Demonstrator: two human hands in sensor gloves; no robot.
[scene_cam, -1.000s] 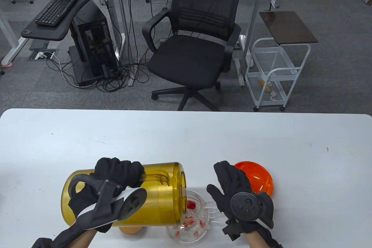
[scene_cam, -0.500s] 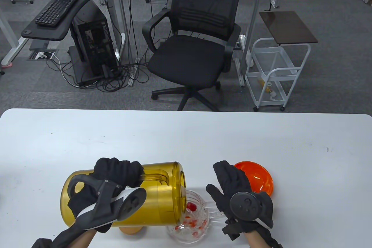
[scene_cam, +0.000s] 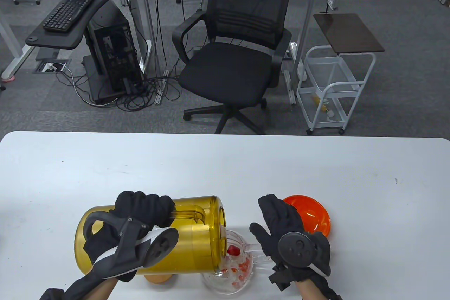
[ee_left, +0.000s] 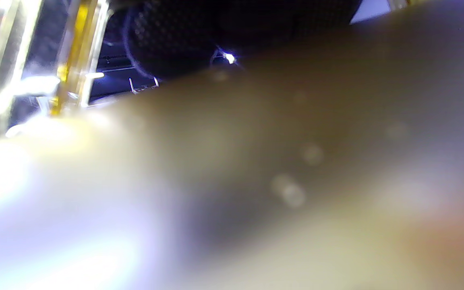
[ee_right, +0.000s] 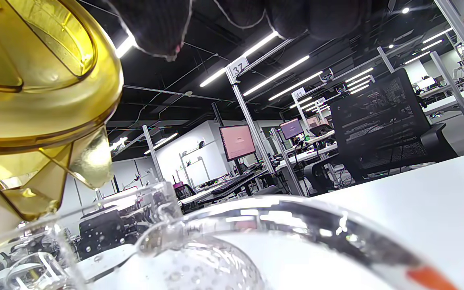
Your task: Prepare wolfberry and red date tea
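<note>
My left hand (scene_cam: pixel 140 212) grips the handle of a yellow see-through pitcher (scene_cam: pixel 190 240). The pitcher is tipped on its side with its mouth over a clear glass mug (scene_cam: pixel 233 268). Red dates and wolfberries (scene_cam: pixel 239 265) float in the mug. My right hand (scene_cam: pixel 281 229) rests by the mug's handle (scene_cam: pixel 260 256) with its fingers spread flat. The right wrist view shows the pitcher's spout (ee_right: pixel 83 161) just above the mug's rim (ee_right: pixel 256 213). The left wrist view is a blur of the pitcher's wall (ee_left: pixel 256 161).
An orange dish (scene_cam: pixel 311 214) lies on the white table (scene_cam: pixel 225 170) just right of my right hand. A small tan object (scene_cam: pixel 157 278) sits under the pitcher at the table's front edge. An office chair (scene_cam: pixel 232 61) stands beyond the table's far edge.
The red pieces in the mug have shifted and gathered toward the right side. The pitcher and both hands have barely moved.
</note>
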